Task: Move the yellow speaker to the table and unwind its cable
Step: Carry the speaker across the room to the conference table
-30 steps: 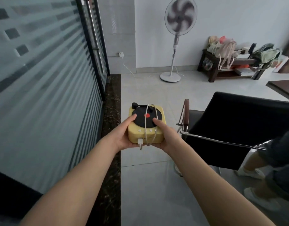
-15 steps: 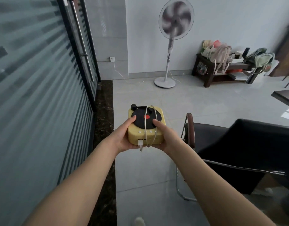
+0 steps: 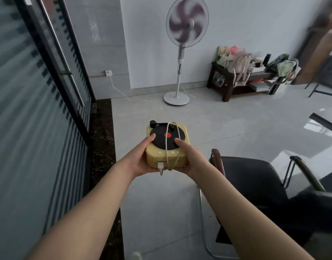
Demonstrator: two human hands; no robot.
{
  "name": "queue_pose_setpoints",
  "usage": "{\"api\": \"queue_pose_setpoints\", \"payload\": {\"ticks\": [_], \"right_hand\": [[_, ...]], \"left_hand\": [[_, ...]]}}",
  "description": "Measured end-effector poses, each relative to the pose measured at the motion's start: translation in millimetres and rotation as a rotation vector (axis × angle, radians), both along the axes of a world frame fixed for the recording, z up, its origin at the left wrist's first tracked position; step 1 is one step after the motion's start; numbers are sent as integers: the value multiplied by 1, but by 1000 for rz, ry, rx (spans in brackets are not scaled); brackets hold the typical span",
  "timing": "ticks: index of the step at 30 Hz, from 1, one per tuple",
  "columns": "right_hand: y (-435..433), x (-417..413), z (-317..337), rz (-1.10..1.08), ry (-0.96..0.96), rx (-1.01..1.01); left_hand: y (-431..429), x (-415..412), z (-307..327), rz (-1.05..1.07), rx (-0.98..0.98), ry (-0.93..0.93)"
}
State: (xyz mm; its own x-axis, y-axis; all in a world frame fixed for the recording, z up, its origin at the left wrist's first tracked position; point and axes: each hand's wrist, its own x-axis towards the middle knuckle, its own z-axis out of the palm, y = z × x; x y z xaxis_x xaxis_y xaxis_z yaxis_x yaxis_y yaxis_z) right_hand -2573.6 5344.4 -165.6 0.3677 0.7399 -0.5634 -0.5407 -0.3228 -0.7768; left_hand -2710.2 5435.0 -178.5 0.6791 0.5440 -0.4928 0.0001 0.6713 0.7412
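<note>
The one yellow speaker (image 3: pixel 166 145) was carried in the air between the two hands, well above the tiled floor (image 3: pixel 227 124) and not on any table. The left hand (image 3: pixel 141 158) clasped its left side, thumb laid on the black disc on top; the right hand (image 3: pixel 188 158) clasped its right side, thumb likewise on the disc. Both hands were clamped on the speaker, with its body keeping them apart. One white cable (image 3: pixel 168 141) was looped over the top and front of the speaker, its plug at the near edge. Beyond stood one fan (image 3: pixel 186 29) and one low bench (image 3: pixel 236 85). One black chair (image 3: pixel 255 181) stood just right of the right forearm.
</note>
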Motion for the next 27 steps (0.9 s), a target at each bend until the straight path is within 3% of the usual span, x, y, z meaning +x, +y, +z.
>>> {"api": "queue_pose_setpoints", "payload": {"ticks": [17, 27], "right_hand": [[237, 109, -2, -228, -42, 4], [323, 185, -12, -343, -33, -27]], "left_hand": [[263, 131, 7, -272, 13, -52], [361, 221, -5, -397, 3, -60]]}}
